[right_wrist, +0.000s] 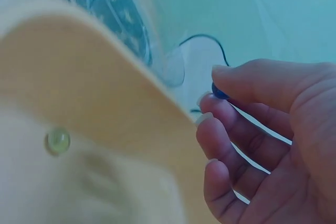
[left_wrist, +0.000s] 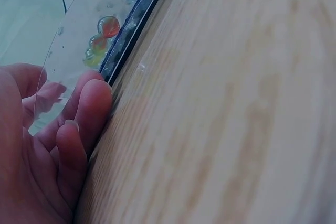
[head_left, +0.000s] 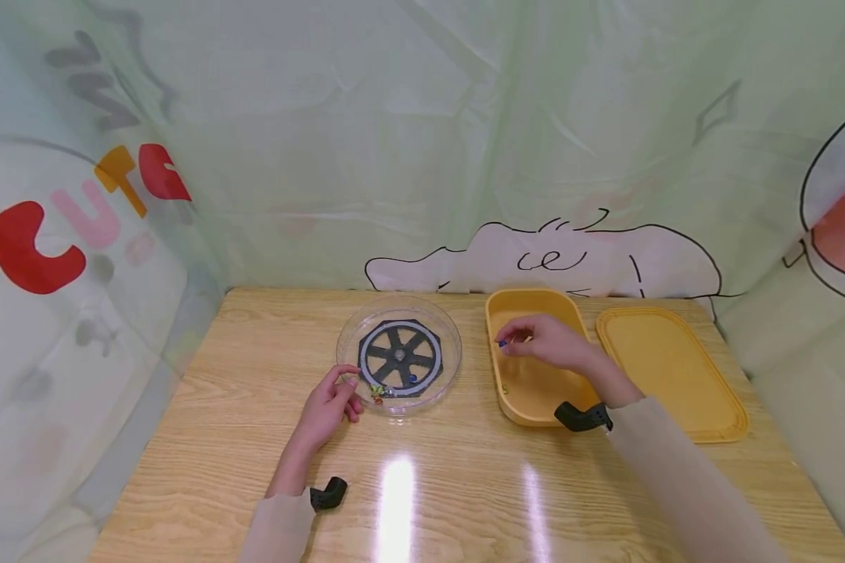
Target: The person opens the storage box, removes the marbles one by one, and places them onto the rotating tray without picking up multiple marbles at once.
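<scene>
Marbles in dish; green one in tub.

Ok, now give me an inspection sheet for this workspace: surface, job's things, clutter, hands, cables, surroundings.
Surface: wood-grained table, glare near the front.
Job's things: clear dish showing a black wheel at its base, marbles inside; yellow tub to its right, green marble in it.
Clutter: lid right of the tub; nothing else seen.
Hands: left hand at the dish's near-left edge, grip unclear; right hand over the tub, pinching a blue marble.
Cables: nothing seen.
Surroundings: pale curtain with letters and cartoon drawings.
</scene>
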The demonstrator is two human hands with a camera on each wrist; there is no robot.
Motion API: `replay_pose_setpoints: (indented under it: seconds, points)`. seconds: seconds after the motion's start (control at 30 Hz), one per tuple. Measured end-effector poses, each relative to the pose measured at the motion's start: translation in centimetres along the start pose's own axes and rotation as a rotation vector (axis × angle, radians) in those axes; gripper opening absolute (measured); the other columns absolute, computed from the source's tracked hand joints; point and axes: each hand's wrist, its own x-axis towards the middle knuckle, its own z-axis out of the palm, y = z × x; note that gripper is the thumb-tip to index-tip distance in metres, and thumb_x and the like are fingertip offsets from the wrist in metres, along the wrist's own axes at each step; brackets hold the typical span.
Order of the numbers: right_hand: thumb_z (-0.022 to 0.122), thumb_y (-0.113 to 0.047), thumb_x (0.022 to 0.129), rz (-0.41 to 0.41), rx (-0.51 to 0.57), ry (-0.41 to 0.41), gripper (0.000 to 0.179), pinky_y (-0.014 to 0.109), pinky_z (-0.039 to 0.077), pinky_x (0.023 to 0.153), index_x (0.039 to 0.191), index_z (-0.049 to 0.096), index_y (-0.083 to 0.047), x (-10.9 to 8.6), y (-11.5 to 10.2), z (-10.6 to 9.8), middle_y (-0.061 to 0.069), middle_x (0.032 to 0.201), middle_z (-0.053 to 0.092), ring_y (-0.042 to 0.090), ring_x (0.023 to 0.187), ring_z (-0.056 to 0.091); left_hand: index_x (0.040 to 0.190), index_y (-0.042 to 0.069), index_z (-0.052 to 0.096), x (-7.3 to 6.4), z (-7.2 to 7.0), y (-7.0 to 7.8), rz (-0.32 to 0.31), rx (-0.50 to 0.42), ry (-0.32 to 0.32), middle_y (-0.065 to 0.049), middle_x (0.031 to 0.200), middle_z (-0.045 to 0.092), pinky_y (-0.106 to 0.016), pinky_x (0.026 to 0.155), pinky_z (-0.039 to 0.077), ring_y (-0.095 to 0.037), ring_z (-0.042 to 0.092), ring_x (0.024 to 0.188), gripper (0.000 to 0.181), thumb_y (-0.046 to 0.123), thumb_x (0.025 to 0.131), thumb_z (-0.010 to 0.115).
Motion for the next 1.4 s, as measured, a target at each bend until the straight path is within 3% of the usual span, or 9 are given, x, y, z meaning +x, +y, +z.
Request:
replay_pose_setpoints:
  seconds: [0.43, 0.97, 1.27, 1.4]
  points:
    - [0.073, -0.01, 0.09, -0.089, 0.015, 0.081, 0.014, 0.029, 0.049, 0.076, 0.103, 0.073, -0.005, 1.1, -2.5, 3.0, -0.001, 0.09, 0.067, 0.018, 0.084, 0.058, 0.128, 0.022, 0.056, 0.0, 0.0, -0.1, 0.002, 0.018, 0.002, -0.01, 0.075, 0.064, -0.032, 0.062, 0.052, -0.026, 0.062, 0.061, 0.024, 0.027, 0.107, 0.048]
    - [0.072, -0.005, 0.089, -0.124, 0.058, 0.064, 0.015, 0.03, 0.048, 0.074, 0.104, 0.071, -0.002, 3.1, -5.1, 7.4, 0.0, 0.088, 0.064, 0.018, 0.084, 0.057, 0.13, 0.016, 0.056, 0.0, 0.1, -0.1, -0.011, 0.015, 0.008, -0.01, 0.073, 0.064, -0.03, 0.061, 0.051, -0.025, 0.061, 0.06, 0.026, 0.025, 0.107, 0.049]
    - [0.073, -0.006, 0.089, -0.128, 0.074, 0.04, 0.015, 0.029, 0.049, 0.074, 0.104, 0.071, -0.004, 4.0, -5.3, 9.5, -0.002, 0.088, 0.063, 0.016, 0.083, 0.056, 0.132, 0.006, 0.054, -1.5, 0.1, 3.2, -0.014, 0.03, -0.003, -0.015, 0.076, 0.064, -0.032, 0.063, 0.052, -0.029, 0.063, 0.062, 0.029, 0.017, 0.107, 0.048]
    - [0.073, -0.004, 0.088, -0.12, 0.086, 0.047, 0.015, 0.03, 0.05, 0.072, 0.103, 0.071, -0.005, 4.2, -5.4, 10.2, -0.001, 0.086, 0.063, 0.018, 0.082, 0.057, 0.132, 0.006, 0.055, -1.7, 0.1, 3.6, -0.004, 0.024, -0.006, -0.015, 0.075, 0.064, -0.031, 0.064, 0.052, -0.029, 0.063, 0.062, 0.028, 0.018, 0.107, 0.048]
